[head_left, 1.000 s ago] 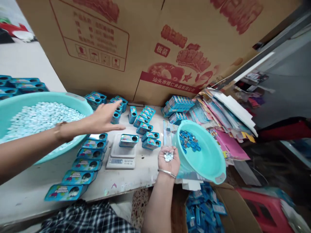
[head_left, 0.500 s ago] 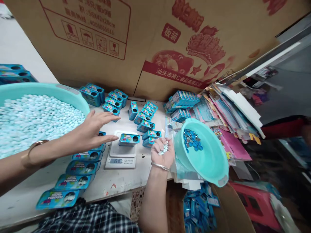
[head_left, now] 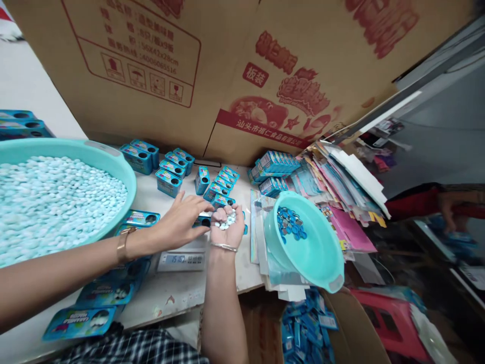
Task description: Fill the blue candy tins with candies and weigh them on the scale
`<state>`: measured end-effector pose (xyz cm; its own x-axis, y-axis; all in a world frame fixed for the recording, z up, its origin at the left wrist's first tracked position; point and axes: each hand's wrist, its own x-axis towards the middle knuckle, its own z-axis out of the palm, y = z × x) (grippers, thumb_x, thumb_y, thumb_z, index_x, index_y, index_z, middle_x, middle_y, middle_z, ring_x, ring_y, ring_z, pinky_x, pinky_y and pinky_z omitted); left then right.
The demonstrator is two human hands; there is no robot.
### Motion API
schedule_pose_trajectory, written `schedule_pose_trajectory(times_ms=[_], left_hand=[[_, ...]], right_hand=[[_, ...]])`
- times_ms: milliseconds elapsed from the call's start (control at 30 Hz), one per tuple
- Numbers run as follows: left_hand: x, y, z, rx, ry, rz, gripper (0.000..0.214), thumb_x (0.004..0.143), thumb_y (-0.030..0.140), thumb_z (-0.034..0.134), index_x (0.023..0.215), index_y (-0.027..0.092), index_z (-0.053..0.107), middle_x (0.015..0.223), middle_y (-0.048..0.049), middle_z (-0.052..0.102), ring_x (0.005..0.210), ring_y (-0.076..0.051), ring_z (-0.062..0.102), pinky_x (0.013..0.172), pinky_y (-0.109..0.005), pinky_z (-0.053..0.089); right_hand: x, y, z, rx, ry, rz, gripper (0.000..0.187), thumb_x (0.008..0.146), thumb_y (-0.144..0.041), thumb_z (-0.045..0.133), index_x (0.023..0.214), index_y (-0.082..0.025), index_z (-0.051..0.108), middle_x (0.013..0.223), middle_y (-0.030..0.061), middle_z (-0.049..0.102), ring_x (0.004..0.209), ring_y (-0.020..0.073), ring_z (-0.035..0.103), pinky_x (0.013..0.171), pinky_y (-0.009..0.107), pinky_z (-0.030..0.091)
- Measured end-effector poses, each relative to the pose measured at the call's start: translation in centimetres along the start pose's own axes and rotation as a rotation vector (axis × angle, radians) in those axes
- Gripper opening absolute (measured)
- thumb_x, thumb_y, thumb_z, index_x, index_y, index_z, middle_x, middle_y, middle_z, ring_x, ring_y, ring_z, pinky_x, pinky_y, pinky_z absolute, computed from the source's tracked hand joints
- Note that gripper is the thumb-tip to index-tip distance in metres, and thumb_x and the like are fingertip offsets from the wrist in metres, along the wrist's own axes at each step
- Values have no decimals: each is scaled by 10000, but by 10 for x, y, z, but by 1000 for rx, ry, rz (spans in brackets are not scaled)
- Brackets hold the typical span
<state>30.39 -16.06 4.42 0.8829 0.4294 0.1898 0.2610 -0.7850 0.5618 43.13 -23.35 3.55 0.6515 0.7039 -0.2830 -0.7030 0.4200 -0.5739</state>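
My right hand (head_left: 232, 236) is palm up and cupped around a small heap of pale blue candies (head_left: 226, 220). My left hand (head_left: 182, 222) hovers just beside it, fingers stretched out and thumb apart, fingertips close to the candies. Below the hands is a digital kitchen scale (head_left: 182, 261), its display lit. A blue candy tin (head_left: 202, 221) with a round hole in its top stands on the scale, mostly hidden by my hands. Past my left forearm is a large turquoise basin (head_left: 131, 184) full of the same candies. Nearer me, several blue tins (head_left: 81, 322) stand in a row, candies showing in their holes.
Several more tins (head_left: 168, 183) stand behind the scale, against a big cardboard box (head_left: 151, 119). To the right are a turquoise bowl (head_left: 314, 255) with blue round caps, stacked paper sheets (head_left: 341, 177) and a carton of blue packs (head_left: 308, 328). Another person's hand (head_left: 449, 215) shows far right.
My right hand has moved left with the candies, to over the scale. My left hand has come right and now almost meets it. The view has shifted slightly.
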Motion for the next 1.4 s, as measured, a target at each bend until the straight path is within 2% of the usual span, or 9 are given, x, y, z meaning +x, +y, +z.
schedule_pose_trajectory(times_ms=[267, 500, 667, 867, 967, 1067, 1300, 1400], left_hand=[[-1, -2, 2, 89, -29, -30, 349, 798, 296, 631, 1137, 242, 568, 1155, -76, 625, 1168, -312, 534, 1102, -678, 170], [-2, -10, 3, 39, -2, -38, 318, 818, 370, 621, 1110, 248, 588, 1127, -63, 642, 1150, -302, 547, 1102, -653, 185], [2, 1, -3, -30, 25, -36, 174, 857, 364, 587, 974, 268, 672, 1038, -26, 676, 1098, -265, 571, 1120, -632, 143], [15, 22, -1, -86, 42, -85, 198, 815, 434, 641, 831, 253, 718, 886, 4, 729, 982, -243, 624, 1154, -594, 85], [19, 24, 2, -114, 20, -144, 181, 800, 398, 632, 783, 230, 695, 826, 11, 729, 897, -233, 643, 1141, -612, 120], [21, 22, 2, -182, -12, -185, 136, 793, 350, 616, 811, 233, 682, 855, 24, 735, 882, -223, 655, 1138, -637, 100], [18, 15, -1, -236, -45, -152, 150, 825, 336, 597, 881, 271, 720, 943, 26, 751, 977, -219, 662, 1186, -574, 66], [18, 9, -7, -223, 13, -152, 210, 841, 386, 575, 918, 255, 720, 980, 3, 752, 1002, -237, 656, 1182, -580, 94]], right_hand=[[1, 6, 7, 29, 133, -64, 231, 891, -399, 489, 777, -216, 408, 530, -130, 368, 382, 33, 280, 430, 171, 266], [0, 6, 10, -59, 121, -111, 292, 858, -468, 525, 774, -218, 400, 531, -136, 348, 375, 32, 268, 425, 180, 262], [0, 7, 12, -49, 131, -119, 256, 864, -430, 509, 768, -216, 408, 535, -130, 354, 368, 33, 262, 393, 183, 206], [0, 12, 15, -41, 190, -175, 242, 849, -411, 520, 752, -212, 422, 527, -125, 378, 375, 33, 295, 392, 175, 225], [-1, 14, 17, -24, 202, -230, 216, 856, -373, 510, 741, -206, 437, 519, -117, 392, 385, 33, 309, 398, 169, 226], [-1, 14, 18, 4, 198, -254, 203, 863, -355, 508, 743, -203, 448, 520, -114, 394, 387, 34, 303, 393, 170, 208], [14, 6, 6, 172, 169, 21, 218, 911, -307, 411, 714, -218, 387, 483, -126, 321, 333, 49, 224, 368, 191, 168], [13, -9, -5, 246, 107, 75, 222, 895, -269, 436, 690, -218, 365, 483, -124, 325, 333, 47, 234, 368, 181, 173]])
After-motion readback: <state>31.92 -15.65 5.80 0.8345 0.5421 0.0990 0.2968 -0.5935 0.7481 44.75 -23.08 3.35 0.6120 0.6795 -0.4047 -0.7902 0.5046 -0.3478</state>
